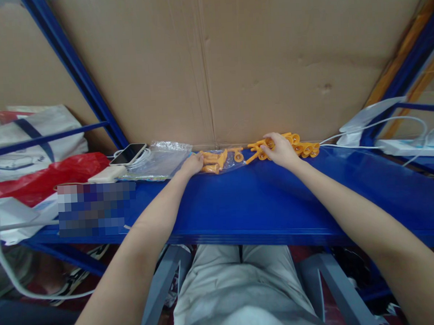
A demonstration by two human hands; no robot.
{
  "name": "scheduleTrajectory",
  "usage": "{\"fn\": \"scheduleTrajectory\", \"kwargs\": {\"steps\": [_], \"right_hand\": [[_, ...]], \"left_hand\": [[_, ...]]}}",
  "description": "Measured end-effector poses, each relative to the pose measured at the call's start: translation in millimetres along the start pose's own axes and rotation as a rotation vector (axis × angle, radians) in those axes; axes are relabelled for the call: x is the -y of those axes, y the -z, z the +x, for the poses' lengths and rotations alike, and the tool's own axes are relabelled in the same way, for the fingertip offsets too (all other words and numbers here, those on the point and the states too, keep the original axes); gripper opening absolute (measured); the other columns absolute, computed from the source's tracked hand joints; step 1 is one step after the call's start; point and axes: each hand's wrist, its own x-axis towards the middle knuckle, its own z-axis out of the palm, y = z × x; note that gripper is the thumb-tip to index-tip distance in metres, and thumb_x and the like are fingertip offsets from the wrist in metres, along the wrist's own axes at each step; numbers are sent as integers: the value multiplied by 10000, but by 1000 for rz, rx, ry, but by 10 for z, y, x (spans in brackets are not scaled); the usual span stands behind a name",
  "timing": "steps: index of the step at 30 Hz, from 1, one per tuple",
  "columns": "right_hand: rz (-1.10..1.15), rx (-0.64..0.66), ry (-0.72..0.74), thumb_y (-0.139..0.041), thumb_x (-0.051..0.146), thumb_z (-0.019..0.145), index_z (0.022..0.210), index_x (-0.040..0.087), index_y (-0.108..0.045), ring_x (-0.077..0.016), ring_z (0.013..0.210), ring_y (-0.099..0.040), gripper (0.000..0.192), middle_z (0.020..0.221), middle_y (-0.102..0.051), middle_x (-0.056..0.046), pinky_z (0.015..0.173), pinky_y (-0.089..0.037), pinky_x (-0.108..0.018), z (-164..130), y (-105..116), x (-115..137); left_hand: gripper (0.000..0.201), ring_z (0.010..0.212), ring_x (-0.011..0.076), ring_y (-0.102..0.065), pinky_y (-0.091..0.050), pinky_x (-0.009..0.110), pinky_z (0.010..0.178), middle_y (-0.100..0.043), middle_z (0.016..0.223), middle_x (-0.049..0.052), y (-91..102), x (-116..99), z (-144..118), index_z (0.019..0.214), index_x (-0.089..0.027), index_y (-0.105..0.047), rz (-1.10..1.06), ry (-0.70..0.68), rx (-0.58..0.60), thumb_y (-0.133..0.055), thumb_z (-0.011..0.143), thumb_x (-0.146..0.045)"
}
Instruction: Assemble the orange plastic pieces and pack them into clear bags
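Observation:
My left hand (193, 164) is closed at the left end of a clear plastic bag (235, 165) that lies flat on the blue shelf. Several orange plastic parts (212, 168), with ring-shaped ends and short stems, lie in or on this bag, right beside my left fingers. Further right, my right hand (281, 149) curls its fingers around an orange part among a cluster of similar orange pieces (305, 149). The palm hides some of these pieces, and the exact grip is small in view.
A stack of clear bags (157, 161) lies left of my left hand, with a phone (129, 154) and a white cable beside it. Farther left are a red plastic bag (57, 175) and a white tote (37, 133). Cardboard (212, 65) walls the back; a power strip (412, 147) sits right.

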Motion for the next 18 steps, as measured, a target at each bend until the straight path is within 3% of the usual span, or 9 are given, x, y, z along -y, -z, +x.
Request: {"fn": "scheduleTrajectory", "kwargs": {"steps": [11,18], "right_hand": [[320,-70,-121,-616,302,796,1043,169,-650,-266,1046,-648,283,1080,-706,-120,958,-497,-451,43,5,15],[583,87,-257,-720,292,754,1094,174,-598,-251,969,-693,381,1048,-719,-118,874,-560,-434,-17,-147,87]], "left_hand": [[488,1281,238,-584,-414,296,1083,-634,1353,156,17,-30,8,1380,-88,-568,-61,19,9,-332,963,-180],[497,1299,211,-565,-373,270,1119,-608,1391,143,8,-59,1,1405,-79,-542,-66,19,-11,-325,973,-191]]}}
